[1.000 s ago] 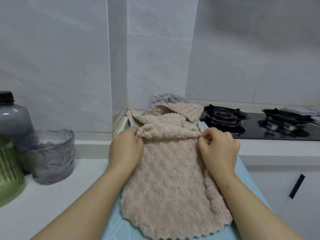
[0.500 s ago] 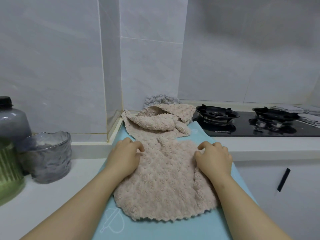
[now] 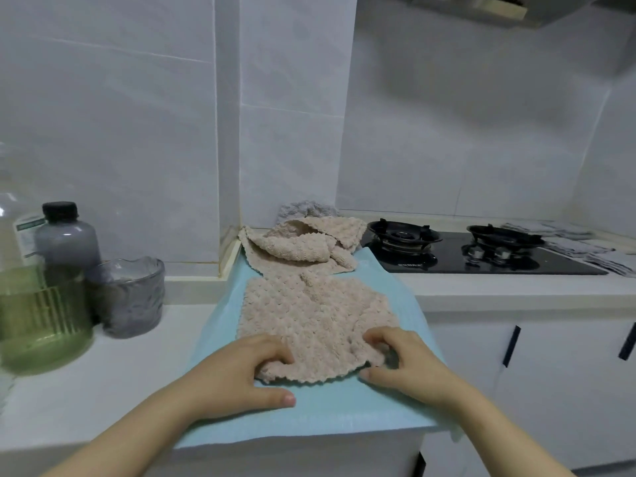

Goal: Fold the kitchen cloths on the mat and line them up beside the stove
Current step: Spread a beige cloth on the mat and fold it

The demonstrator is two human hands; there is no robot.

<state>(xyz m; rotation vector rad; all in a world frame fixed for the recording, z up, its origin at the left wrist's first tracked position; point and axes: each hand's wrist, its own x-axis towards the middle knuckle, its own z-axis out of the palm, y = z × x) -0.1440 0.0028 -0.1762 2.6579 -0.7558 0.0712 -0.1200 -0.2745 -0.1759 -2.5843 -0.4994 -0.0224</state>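
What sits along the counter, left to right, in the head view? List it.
green ribbed jar → grey glass cup → spread beige cloth → left burner → right burner → grey cloths

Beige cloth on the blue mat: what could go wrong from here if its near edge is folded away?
The flat cloth has a raised fold on its right side, so the fold may come out crooked. The crumpled cloth lies against its far edge and could get caught in the fold. The mat overhangs the counter front; a pull might slide it.
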